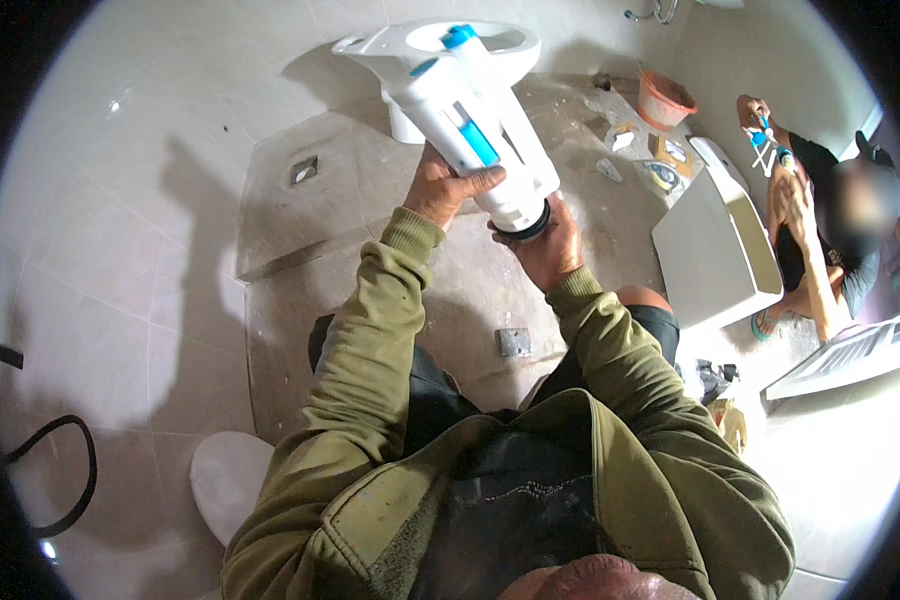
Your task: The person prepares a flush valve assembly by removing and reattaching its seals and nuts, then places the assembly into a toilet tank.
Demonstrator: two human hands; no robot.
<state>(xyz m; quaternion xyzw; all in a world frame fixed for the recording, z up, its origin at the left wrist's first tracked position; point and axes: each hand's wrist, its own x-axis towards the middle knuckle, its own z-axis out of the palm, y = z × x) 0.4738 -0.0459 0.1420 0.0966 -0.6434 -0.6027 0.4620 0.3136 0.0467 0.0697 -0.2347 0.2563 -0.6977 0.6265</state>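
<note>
While the left hand (pixel 440 190) is wrapped round the valve (pixel 478 143) and the right hand (pixel 558 246) cups its base (pixel 525 228), I note remotely it appears assembled but unfitted, outside the tank (pixel 695 250) rightward.

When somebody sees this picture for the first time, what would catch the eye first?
Probably the white-and-blue plastic assembly at upper centre, held by the left hand and right hand before a white ceramic fixture. The eye may then go to the co-worker near the right edge, beside a white tank.
</note>
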